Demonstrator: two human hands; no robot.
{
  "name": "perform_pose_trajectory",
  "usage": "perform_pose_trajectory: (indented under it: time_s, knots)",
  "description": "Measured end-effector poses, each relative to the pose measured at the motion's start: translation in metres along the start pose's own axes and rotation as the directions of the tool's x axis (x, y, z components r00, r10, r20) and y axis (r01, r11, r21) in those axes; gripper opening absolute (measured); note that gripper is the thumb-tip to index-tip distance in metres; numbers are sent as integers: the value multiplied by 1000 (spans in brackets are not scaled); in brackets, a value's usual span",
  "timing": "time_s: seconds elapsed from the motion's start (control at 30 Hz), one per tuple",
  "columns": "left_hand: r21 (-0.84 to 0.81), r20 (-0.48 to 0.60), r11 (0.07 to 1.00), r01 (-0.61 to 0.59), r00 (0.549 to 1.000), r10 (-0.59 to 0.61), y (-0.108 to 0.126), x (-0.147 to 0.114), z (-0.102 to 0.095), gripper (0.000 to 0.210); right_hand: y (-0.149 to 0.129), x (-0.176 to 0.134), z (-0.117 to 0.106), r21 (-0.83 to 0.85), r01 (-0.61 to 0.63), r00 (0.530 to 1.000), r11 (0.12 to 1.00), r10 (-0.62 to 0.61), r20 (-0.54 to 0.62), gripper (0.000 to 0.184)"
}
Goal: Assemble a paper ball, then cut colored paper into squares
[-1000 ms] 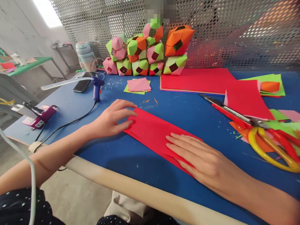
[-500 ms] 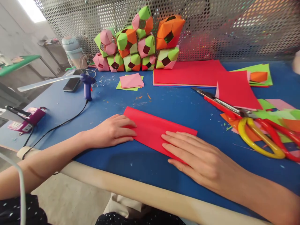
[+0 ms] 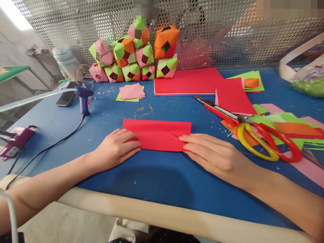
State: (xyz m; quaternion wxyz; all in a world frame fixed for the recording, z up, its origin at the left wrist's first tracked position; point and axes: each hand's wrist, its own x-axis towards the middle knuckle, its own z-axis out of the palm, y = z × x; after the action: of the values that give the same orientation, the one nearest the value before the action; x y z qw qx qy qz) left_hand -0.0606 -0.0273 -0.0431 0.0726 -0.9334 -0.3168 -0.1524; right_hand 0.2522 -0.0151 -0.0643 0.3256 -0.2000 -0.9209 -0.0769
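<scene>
A folded sheet of red paper (image 3: 159,135) lies on the blue table between my hands, its long sides running left to right. My left hand (image 3: 118,145) holds its left end, fingers curled slightly over the paper and pressed together. At the opposite end, my right hand (image 3: 212,150) grips the lower right corner, with straight fingers held close together. The parts of the paper beneath my fingers are hidden.
Folded paper balls (image 3: 126,54) are stacked against the perforated metal panel. Red paper sheets (image 3: 187,81) lie at the back. Scissors (image 3: 268,141), a utility knife (image 3: 217,109) and scraps are right; a glue gun (image 3: 83,101) and power strip (image 3: 17,141) are left.
The red paper has turned from a slant to nearly level, and its right end has swung away from me. My right hand has shifted toward that end. The view has moved right.
</scene>
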Motion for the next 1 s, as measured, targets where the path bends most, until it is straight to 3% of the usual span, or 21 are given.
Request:
perform_pose_trajectory:
  time_s: [0.17, 0.37, 0.63, 0.73, 0.9, 1.0]
  knots:
    - [87, -56, 993, -81, 995, 86, 0, 1, 2, 13, 2, 1, 1, -101, 25, 999, 995, -29, -43, 18]
    - [90, -75, 992, -87, 993, 94, 2, 6, 1, 15, -1, 8, 2, -215, 5, 999, 977, -14, -43, 16]
    - [75, 68, 995, -62, 996, 57, -4, 0, -10, 23, 1, 3, 3, -229, 63, 998, 971, -64, 3, 16]
    - [16, 117, 1000, -4, 993, 2, -6, -3, -14, 22, 0, 1, 1, -157, 31, 999, 987, -26, 36, 16]
    - [-219, 208, 968, 124, 975, -78, -9, -5, -25, 21, -1, -2, -1, -33, -100, 987, 994, 103, 124, 17]
    - [-314, 272, 922, 227, 952, -142, -15, -6, -32, 18, -1, -4, 0, -2, -95, 990, 995, 95, 105, 19]
